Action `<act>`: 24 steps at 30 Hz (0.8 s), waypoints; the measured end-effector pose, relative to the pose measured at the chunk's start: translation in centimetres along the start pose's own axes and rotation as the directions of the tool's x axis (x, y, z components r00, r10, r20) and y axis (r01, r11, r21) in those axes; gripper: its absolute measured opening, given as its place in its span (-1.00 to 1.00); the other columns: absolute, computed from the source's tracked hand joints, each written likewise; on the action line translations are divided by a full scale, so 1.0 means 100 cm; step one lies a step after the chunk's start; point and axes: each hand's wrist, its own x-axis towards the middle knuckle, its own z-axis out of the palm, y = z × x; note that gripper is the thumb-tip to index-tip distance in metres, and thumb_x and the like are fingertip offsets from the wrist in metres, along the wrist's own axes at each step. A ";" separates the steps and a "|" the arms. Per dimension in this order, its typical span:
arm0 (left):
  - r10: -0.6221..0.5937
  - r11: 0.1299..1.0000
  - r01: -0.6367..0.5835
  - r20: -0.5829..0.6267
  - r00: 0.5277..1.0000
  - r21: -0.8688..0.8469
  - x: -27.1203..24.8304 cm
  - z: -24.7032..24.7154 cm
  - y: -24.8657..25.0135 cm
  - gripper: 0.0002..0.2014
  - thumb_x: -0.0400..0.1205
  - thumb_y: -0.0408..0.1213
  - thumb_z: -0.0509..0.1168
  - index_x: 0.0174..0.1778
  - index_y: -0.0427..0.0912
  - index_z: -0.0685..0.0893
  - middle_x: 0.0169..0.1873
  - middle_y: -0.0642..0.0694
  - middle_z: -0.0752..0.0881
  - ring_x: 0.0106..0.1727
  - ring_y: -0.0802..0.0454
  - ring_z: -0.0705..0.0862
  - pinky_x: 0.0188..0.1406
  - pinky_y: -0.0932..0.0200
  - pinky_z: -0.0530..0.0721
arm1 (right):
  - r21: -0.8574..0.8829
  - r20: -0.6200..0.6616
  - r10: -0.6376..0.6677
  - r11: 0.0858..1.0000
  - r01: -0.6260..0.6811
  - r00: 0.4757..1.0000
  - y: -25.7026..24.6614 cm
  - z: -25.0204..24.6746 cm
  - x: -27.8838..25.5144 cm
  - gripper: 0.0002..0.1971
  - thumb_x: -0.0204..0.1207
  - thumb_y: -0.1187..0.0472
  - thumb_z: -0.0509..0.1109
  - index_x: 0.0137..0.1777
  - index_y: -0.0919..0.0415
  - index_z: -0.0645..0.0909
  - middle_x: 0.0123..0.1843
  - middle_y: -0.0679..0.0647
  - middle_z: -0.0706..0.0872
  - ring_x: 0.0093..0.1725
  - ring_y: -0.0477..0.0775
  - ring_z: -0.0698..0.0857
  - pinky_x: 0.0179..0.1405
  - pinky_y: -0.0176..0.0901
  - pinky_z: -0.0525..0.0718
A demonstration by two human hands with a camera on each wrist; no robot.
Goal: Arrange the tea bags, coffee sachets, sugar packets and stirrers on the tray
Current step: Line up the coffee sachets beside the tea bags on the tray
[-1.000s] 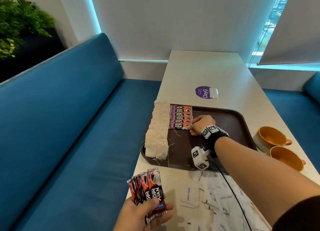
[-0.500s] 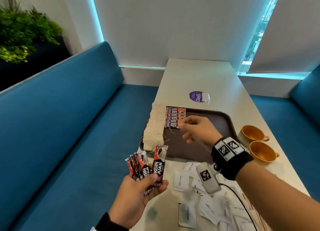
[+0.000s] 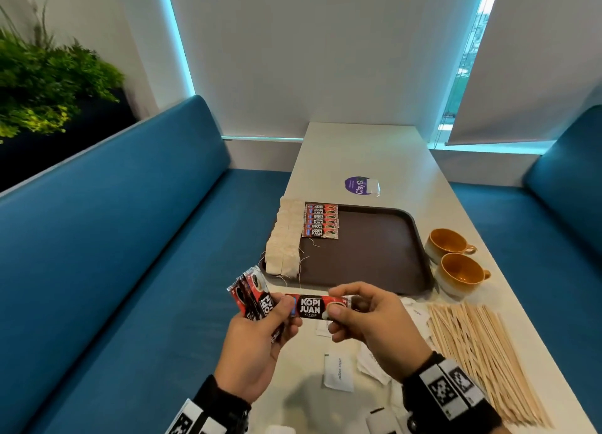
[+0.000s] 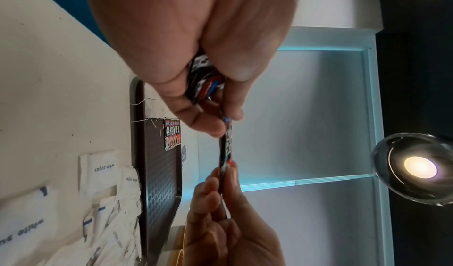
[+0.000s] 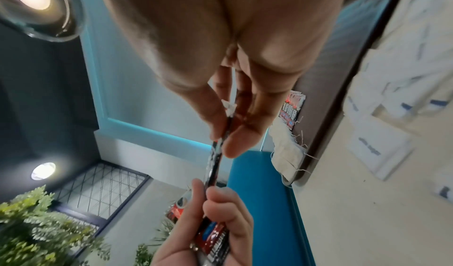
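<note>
A brown tray (image 3: 374,270) lies on the table, with two rows of tea bags (image 3: 285,238) along its left side and a column of red coffee sachets (image 3: 321,220) beside them. My left hand (image 3: 280,316) grips a fan of coffee sachets (image 3: 250,293) in front of the tray. One sachet (image 3: 312,305) sticks out sideways from the fan, and my right hand (image 3: 340,301) pinches its right end between thumb and forefinger. The right wrist view shows that sachet (image 5: 214,163) edge-on between both hands. White sugar packets (image 3: 338,373) and wooden stirrers (image 3: 482,352) lie loose on the table near me.
Two orange cups (image 3: 449,243) stand right of the tray. A purple sticker (image 3: 356,185) sits beyond it. A blue bench (image 3: 130,270) runs along the table's left edge. The tray's middle and right are bare.
My right hand has come back from the sachet column on the tray to my left hand and taken hold of one sachet's end. The left hand has risen with its fan.
</note>
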 end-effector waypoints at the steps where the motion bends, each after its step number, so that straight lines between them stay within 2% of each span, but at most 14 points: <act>1: 0.006 1.000 -0.006 -0.003 1.000 0.008 -0.002 0.000 0.000 -0.69 0.43 -0.32 0.50 0.02 -0.42 0.72 -0.22 -0.30 0.77 -0.30 -0.07 0.73 -0.28 0.15 0.79 | 0.000 0.006 0.002 1.000 -0.002 1.000 0.001 -0.002 -0.004 -0.80 0.50 0.51 0.54 0.11 0.39 0.76 -0.13 0.49 0.80 -0.28 0.31 0.75 -0.25 0.07 0.81; 6: -0.008 0.999 0.009 -0.009 1.000 0.049 -0.008 0.005 -0.001 -0.71 0.44 -0.29 0.50 0.01 -0.39 0.73 -0.21 -0.29 0.80 -0.28 -0.08 0.73 -0.26 0.11 0.76 | -0.030 -0.012 -0.009 1.000 0.008 1.000 -0.005 -0.013 -0.012 -0.78 0.47 0.47 0.56 0.11 0.36 0.78 -0.09 0.46 0.83 -0.24 0.24 0.77 -0.24 -0.06 0.83; 9: -0.053 0.996 0.054 -0.010 0.999 0.073 -0.007 0.007 0.000 -0.64 0.42 -0.26 0.52 0.06 -0.40 0.73 -0.20 -0.29 0.78 -0.31 -0.03 0.70 -0.36 0.13 0.72 | 0.005 -0.032 -0.008 1.000 0.008 0.999 -0.004 -0.017 -0.010 -0.75 0.45 0.48 0.57 0.13 0.38 0.76 -0.10 0.46 0.83 -0.24 0.25 0.77 -0.23 -0.06 0.82; 12: -0.141 0.988 0.139 0.032 0.990 0.061 -0.004 0.004 0.001 -0.66 0.57 -0.30 0.48 0.19 -0.42 0.71 -0.10 -0.32 0.81 -0.28 -0.07 0.75 -0.41 0.11 0.75 | 0.008 -0.049 -0.011 1.000 0.012 0.999 -0.001 -0.019 -0.007 -0.74 0.45 0.50 0.57 0.13 0.39 0.77 -0.09 0.49 0.82 -0.24 0.27 0.77 -0.20 -0.04 0.84; 15: -0.211 0.978 0.209 0.067 0.975 0.025 0.000 -0.002 0.002 -0.74 0.67 -0.49 0.32 0.26 -0.45 0.69 -0.08 -0.33 0.79 -0.15 -0.28 0.80 -0.31 -0.05 0.82 | -0.015 -0.071 -0.020 1.000 0.019 0.997 -0.001 -0.024 0.000 -0.74 0.43 0.48 0.59 0.12 0.36 0.79 -0.08 0.48 0.82 -0.24 0.27 0.80 -0.18 -0.04 0.84; 19: -0.256 0.967 0.256 0.090 0.963 0.005 0.009 -0.012 -0.003 -0.64 0.66 -0.62 0.10 0.27 -0.47 0.70 0.03 -0.41 0.74 0.07 -0.52 0.79 -0.16 -0.21 0.84 | -0.088 -0.164 -0.081 0.994 0.067 0.983 -0.014 -0.032 0.026 -0.77 0.41 0.45 0.61 0.06 0.30 0.82 -0.11 0.34 0.85 -0.27 0.23 0.80 -0.22 0.04 0.86; 21: -0.264 0.965 0.262 0.085 0.961 0.025 0.012 -0.014 -0.007 -0.65 0.68 -0.65 0.07 0.28 -0.46 0.68 0.12 -0.45 0.79 0.11 -0.54 0.78 -0.12 -0.25 0.86 | -0.111 -0.205 -0.104 0.990 0.082 0.973 -0.023 -0.037 0.048 -0.75 0.41 0.40 0.63 0.08 0.24 0.81 -0.11 0.25 0.87 -0.28 0.16 0.80 -0.21 0.06 0.85; 24: -0.249 0.966 0.243 0.076 0.965 0.084 0.017 -0.017 -0.011 -0.70 0.72 -0.65 0.10 0.30 -0.47 0.63 0.12 -0.42 0.81 0.11 -0.50 0.80 -0.04 -0.28 0.85 | -0.066 -0.273 -0.149 0.988 0.136 0.951 -0.032 -0.045 0.091 -0.73 0.44 0.44 0.61 0.13 0.27 0.76 -0.12 0.28 0.86 -0.30 0.13 0.76 -0.26 -0.04 0.84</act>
